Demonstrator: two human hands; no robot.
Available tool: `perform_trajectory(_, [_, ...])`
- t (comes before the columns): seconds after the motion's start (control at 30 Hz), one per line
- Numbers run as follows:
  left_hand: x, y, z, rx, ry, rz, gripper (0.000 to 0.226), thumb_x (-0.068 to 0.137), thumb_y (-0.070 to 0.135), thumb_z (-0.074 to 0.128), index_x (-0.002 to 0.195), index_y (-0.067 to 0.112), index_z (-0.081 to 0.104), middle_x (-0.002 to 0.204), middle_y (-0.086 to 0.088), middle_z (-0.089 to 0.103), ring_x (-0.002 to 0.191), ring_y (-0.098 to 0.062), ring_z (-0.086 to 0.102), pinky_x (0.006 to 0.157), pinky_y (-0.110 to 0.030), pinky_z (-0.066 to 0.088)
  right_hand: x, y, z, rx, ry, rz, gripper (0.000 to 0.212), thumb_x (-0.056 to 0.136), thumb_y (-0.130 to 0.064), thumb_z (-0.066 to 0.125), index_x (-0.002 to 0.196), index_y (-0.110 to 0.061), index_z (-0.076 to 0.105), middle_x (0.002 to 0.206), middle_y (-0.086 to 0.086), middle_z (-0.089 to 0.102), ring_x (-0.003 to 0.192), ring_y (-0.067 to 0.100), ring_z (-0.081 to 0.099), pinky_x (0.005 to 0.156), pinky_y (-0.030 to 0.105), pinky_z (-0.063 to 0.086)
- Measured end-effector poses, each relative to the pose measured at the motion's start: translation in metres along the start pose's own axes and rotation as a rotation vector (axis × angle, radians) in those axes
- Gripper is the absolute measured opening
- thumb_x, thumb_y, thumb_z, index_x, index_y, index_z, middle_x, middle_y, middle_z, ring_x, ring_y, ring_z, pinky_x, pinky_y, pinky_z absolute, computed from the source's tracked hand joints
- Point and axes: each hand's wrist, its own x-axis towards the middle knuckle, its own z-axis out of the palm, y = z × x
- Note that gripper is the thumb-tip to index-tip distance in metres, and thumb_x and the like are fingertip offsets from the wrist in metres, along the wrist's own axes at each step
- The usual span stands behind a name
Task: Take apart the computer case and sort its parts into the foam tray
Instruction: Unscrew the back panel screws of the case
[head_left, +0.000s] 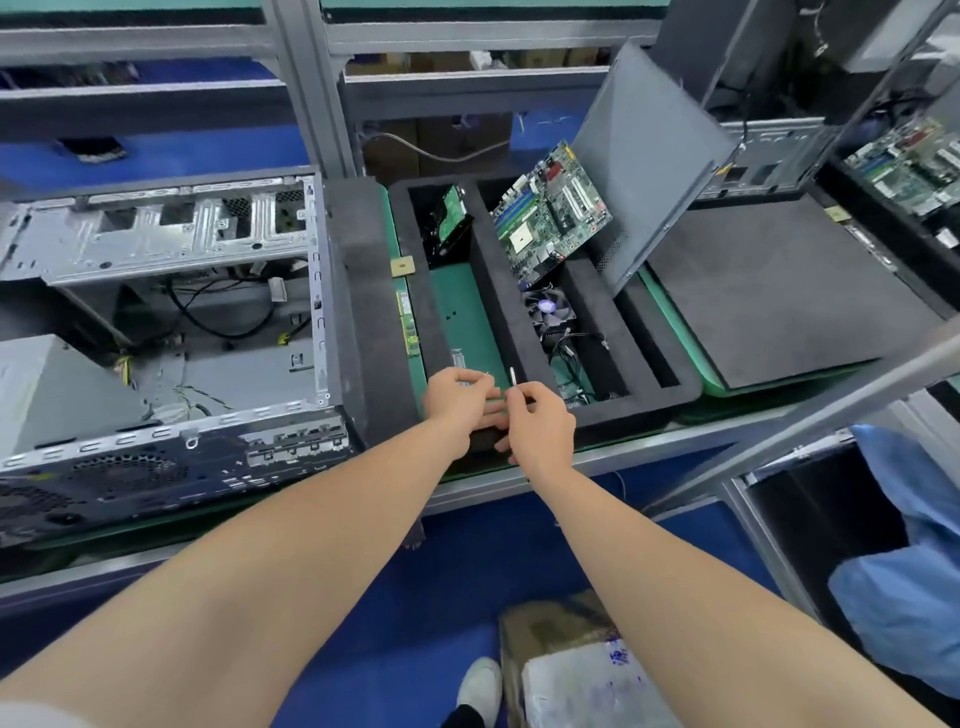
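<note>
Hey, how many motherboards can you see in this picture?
2. One motherboard leans in the foam tray's rear compartment; a second motherboard sits at the far right edge, where others may be hidden.

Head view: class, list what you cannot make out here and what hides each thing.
Whether the left hand holds anything: its curled fingers cover it.
Lower end of the thin metal pin pinched by the right hand: hidden by fingers.
Bottom of the hard drive: sunk in the foam tray's dark compartment.
Computer case: cut off by the left edge.
</note>
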Motion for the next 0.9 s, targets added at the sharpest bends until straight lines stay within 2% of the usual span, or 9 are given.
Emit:
perform_trajectory(0.3, [0.005, 0.008, -0.001, 0.060, 0.067, -0.002, 0.009, 0.096, 0.013, 0.069, 0.104, 0.010, 0.071, 0.096, -0.009, 0.075, 0.081, -0.024, 0.076, 0.067, -0.040, 0.065, 0.016, -0.007, 0.007, 0.038, 0.006, 0.070, 0.020, 0.105, -0.028, 0.052, 0.097, -0.024, 0.070, 0.080, 0.004, 0.075, 0.046, 0.016, 0.070, 0.039, 0.028, 0.053])
perform_trajectory(0.4, [0.004, 0.013, -0.006, 0.145, 0.145, 0.069, 0.012, 0.096, 0.016, 0.065, 0.100, 0.011, 0.075, 0.087, -0.002, 0.076, 0.079, -0.018, 0.075, 0.066, -0.029, 0.064, 0.017, -0.011, 0.010, 0.034, 0.000, 0.103, 0.021, 0.104, -0.027, 0.052, 0.103, -0.023, 0.073, 0.087, 0.004, 0.076, 0.062, 0.021, 0.075, 0.050, 0.034, 0.060])
perform_trajectory(0.47, [0.003, 0.017, -0.012, 0.217, 0.190, 0.126, 0.014, 0.097, 0.019, 0.062, 0.097, 0.018, 0.076, 0.088, 0.003, 0.076, 0.087, -0.017, 0.073, 0.080, -0.034, 0.062, 0.018, -0.017, 0.013, 0.053, 0.001, 0.125, 0.026, 0.103, -0.026, 0.051, 0.111, -0.022, 0.075, 0.093, 0.004, 0.075, 0.076, 0.028, 0.075, 0.063, 0.043, 0.065])
perform_trajectory(0.53, [0.000, 0.021, -0.021, 0.291, 0.218, 0.161, 0.018, 0.100, 0.019, 0.057, 0.096, 0.024, 0.074, 0.098, 0.005, 0.076, 0.101, -0.018, 0.068, 0.092, -0.038, 0.056, 0.020, -0.025, 0.019, 0.101, -0.010, 0.147, 0.028, 0.103, -0.026, 0.051, 0.117, -0.021, 0.076, 0.094, 0.003, 0.072, 0.075, 0.027, 0.074, 0.055, 0.037, 0.062])
perform_trajectory(0.57, [-0.001, 0.023, -0.026, 0.313, 0.230, 0.171, 0.022, 0.101, 0.017, 0.053, 0.099, 0.025, 0.073, 0.104, 0.004, 0.075, 0.104, -0.018, 0.065, 0.093, -0.036, 0.054, 0.021, -0.030, 0.024, 0.141, -0.025, 0.168, 0.027, 0.104, -0.025, 0.052, 0.117, -0.021, 0.076, 0.094, 0.003, 0.071, 0.071, 0.025, 0.073, 0.048, 0.031, 0.058])
perform_trajectory(0.63, [-0.003, 0.026, -0.036, 0.343, 0.260, 0.199, 0.030, 0.104, 0.013, 0.043, 0.111, 0.022, 0.070, 0.115, 0.002, 0.072, 0.101, -0.016, 0.060, 0.083, -0.029, 0.048, 0.021, -0.042, 0.036, 0.289, -0.068, 0.255, 0.022, 0.105, -0.022, 0.056, 0.114, -0.018, 0.076, 0.096, 0.009, 0.070, 0.067, 0.024, 0.073, 0.047, 0.028, 0.057])
perform_trajectory(0.73, [-0.008, 0.032, -0.052, 0.420, 0.258, 0.245, 0.035, 0.107, 0.012, 0.032, 0.123, 0.020, 0.062, 0.126, 0.001, 0.061, 0.085, -0.010, 0.056, 0.064, -0.017, 0.045, 0.022, -0.056, 0.052, 0.435, -0.111, 0.354, 0.013, 0.102, -0.012, 0.065, 0.109, -0.009, 0.075, 0.095, 0.015, 0.071, 0.076, 0.025, 0.074, 0.060, 0.042, 0.066])
perform_trajectory(0.77, [-0.009, 0.034, -0.057, 0.448, 0.249, 0.254, 0.036, 0.107, 0.010, 0.031, 0.125, 0.020, 0.060, 0.129, -0.001, 0.059, 0.086, -0.010, 0.055, 0.064, -0.019, 0.045, 0.023, -0.058, 0.057, 0.416, -0.120, 0.361, 0.010, 0.101, -0.010, 0.066, 0.106, -0.008, 0.075, 0.095, 0.016, 0.072, 0.079, 0.026, 0.074, 0.063, 0.043, 0.067])
perform_trajectory(0.9, [-0.015, 0.035, -0.067, 0.514, 0.190, 0.250, 0.045, 0.096, -0.007, 0.037, 0.128, 0.017, 0.057, 0.132, -0.006, 0.056, 0.112, -0.023, 0.054, 0.093, -0.036, 0.050, 0.025, -0.062, 0.069, 0.253, -0.139, 0.329, 0.007, 0.097, -0.009, 0.073, 0.102, -0.006, 0.075, 0.097, 0.015, 0.075, 0.086, 0.028, 0.076, 0.055, 0.034, 0.063])
